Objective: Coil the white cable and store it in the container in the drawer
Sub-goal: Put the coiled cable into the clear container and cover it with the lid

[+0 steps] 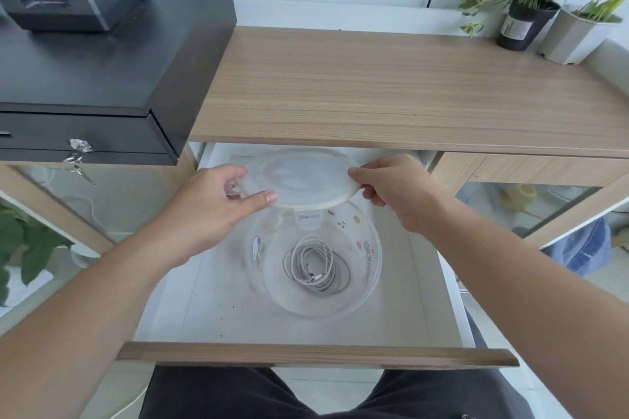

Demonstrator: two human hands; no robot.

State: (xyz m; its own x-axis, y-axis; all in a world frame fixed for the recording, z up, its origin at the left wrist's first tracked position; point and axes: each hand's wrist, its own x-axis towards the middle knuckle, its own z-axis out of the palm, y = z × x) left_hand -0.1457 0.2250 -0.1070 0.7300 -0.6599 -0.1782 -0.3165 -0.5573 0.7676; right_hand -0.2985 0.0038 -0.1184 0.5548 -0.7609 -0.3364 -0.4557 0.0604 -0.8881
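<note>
The white cable lies coiled at the bottom of a clear round container printed with small cartoon figures. That container stands in the open white drawer. Above its far rim I hold a translucent round lid with both hands. My left hand pinches the lid's left edge, thumb on top. Gripping the right edge is my right hand. The lid hovers tilted over the back of the container, with its tab hanging down at the front.
A wooden desktop overhangs the drawer's back. A black cash drawer with keys and a printer sit at left. Two potted plants stand at the far right. The drawer's wooden front is near my legs.
</note>
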